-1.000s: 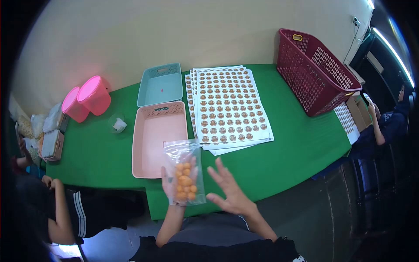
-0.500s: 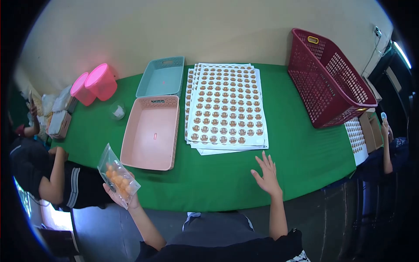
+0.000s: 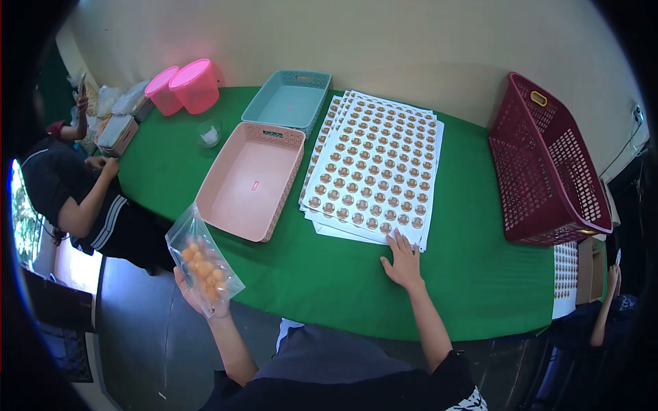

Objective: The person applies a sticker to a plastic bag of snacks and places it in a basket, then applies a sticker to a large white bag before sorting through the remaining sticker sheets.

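A clear plastic bag (image 3: 204,264) with several round orange pieces inside rests on my left hand (image 3: 195,294), near the table's front edge. The hand lies behind and under the bag, and its fingers are partly hidden. My right hand (image 3: 403,262) has its fingers spread, with the fingertips on the bottom edge of a stack of sticker sheets (image 3: 377,164). Rows of round brown stickers cover the top sheet. Left of the stack stands a pink tray (image 3: 250,181), and behind it a teal tray (image 3: 291,99).
On the green table (image 3: 473,288) stand a maroon basket (image 3: 541,164) at right, pink containers (image 3: 195,85) and a small clear cup (image 3: 210,134) at back left. A person (image 3: 75,188) is at left, another person's arm (image 3: 606,308) at far right. More sheets (image 3: 565,274) lie beside the basket.
The view has turned, so the table things appear tilted. My right hand has come onto the lower edge of the sheets. The bag is still at my left hand.
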{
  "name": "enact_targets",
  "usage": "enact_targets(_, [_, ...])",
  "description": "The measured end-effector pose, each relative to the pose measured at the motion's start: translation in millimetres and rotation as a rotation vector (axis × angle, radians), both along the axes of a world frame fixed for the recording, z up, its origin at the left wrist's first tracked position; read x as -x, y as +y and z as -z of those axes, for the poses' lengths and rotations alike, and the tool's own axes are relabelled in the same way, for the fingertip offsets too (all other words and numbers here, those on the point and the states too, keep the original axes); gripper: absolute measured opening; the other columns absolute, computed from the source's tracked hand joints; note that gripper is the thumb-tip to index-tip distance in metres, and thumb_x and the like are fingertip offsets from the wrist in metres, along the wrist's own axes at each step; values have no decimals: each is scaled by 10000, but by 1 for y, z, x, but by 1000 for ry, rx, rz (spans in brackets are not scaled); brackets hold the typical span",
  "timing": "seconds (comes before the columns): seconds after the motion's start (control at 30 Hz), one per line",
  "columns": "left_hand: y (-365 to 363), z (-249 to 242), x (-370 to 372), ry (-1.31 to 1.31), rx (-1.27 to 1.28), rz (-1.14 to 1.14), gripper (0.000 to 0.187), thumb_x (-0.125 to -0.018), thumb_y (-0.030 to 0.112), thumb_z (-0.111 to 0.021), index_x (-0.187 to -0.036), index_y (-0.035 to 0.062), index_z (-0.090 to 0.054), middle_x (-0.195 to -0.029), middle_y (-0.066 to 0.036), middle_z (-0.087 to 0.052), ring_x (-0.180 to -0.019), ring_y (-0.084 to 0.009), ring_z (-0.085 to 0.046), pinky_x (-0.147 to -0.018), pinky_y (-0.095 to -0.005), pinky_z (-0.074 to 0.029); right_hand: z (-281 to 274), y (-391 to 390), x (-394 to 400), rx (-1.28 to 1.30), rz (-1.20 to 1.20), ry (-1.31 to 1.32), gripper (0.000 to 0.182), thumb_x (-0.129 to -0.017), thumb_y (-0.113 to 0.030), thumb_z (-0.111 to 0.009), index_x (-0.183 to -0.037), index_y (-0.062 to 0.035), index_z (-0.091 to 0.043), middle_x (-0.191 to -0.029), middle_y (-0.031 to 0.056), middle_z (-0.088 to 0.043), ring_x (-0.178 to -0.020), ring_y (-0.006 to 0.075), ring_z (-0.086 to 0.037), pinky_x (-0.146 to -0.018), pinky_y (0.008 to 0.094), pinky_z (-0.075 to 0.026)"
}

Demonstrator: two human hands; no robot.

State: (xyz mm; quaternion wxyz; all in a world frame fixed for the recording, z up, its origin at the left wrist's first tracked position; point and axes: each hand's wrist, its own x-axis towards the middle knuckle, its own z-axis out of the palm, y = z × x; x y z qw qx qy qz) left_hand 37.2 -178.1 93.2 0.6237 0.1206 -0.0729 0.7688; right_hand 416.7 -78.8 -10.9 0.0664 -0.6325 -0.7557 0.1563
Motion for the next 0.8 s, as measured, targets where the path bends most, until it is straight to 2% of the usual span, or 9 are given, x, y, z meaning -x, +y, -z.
enact_targets(0.23, [12, 0, -15, 62, 59, -56, 593, -844, 388, -391, -1347, 116, -230, -1363, -102, -273, -1160, -287, -331, -928, -461, -306, 0, 2, 2, -49, -10, -88, 554, -798, -359, -497, -1281, -125, -356, -1378, 91, -261, -1239, 265, -301, -988, 544, -173])
enact_targets(0.3, [14, 8, -16, 27, 26, -11, 581, -851, 377, -386, -1342, 102, -239, -1368, -114, -266, -1159, -284, -333, -907, -450, -338, 1, 3, 2, -40, -15, -105, 555, -800, -363, -493, -1283, -127, -355, -1376, 90, -268, -1231, 267, -316, -985, 546, -172])
enact_targets(0.43, [16, 4, -26, 88, 82, -30, 574, -867, 364, -363, -1341, 71, -223, -1377, -137, -248, -1098, -282, -398, -881, -444, -366, 7, 1, -2, -83, -47, -134, 581, -806, -384, -469, -1309, -138, -316, -1378, 91, -263, -1227, 271, -320, -989, 546, -152])
enact_targets(0.5, [16, 9, -23, 69, 93, -20, 576, -867, 364, -363, -1340, 68, -221, -1371, -140, -257, -1104, -291, -396, -888, -454, -361, 11, 0, -1, -94, -58, -137, 593, -805, -389, -462, -1320, -143, -299, -1380, 90, -258, -1234, 271, -309, -992, 547, -142])
enact_targets(0.57, [15, 14, -20, 51, 105, -13, 577, -867, 364, -363, -1339, 66, -220, -1365, -143, -266, -1111, -301, -395, -896, -465, -356, 13, 2, 3, -106, -26, -155, 644, -781, -396, -472, -1337, -148, -264, -1354, 126, -284, -1214, 278, -314, -978, 547, -149])
enact_targets(0.63, [18, 17, -18, 19, -34, 61, 581, -865, 362, -362, -1339, 60, -215, -1364, -154, -259, -1163, -319, -360, -931, -497, -321, 11, 7, 10, -83, 10, -122, 675, -761, -405, -486, -1343, -156, -253, -1331, 149, -297, -1187, 289, -324, -964, 543, -165])
enact_targets(0.77, [19, 4, -23, 41, 6, 46, 585, -866, 369, -354, -1338, 56, -210, -1367, -159, -249, -1194, -331, -332, -963, -516, -277, 9, 22, 20, -33, 107, -92, 767, -708, -431, -528, -1361, -188, -206, -1263, 203, -332, -1103, 322, -356, -904, 514, -228])
enact_targets(0.8, [18, 1, -23, 53, 55, 40, 566, -860, 382, -368, -1313, 60, -265, -1343, -151, -292, -1166, -314, -363, -945, -522, -283, 7, 27, 22, -34, 111, -90, 767, -708, -431, -528, -1361, -188, -206, -1263, 203, -332, -1103, 322, -356, -904, 514, -228])
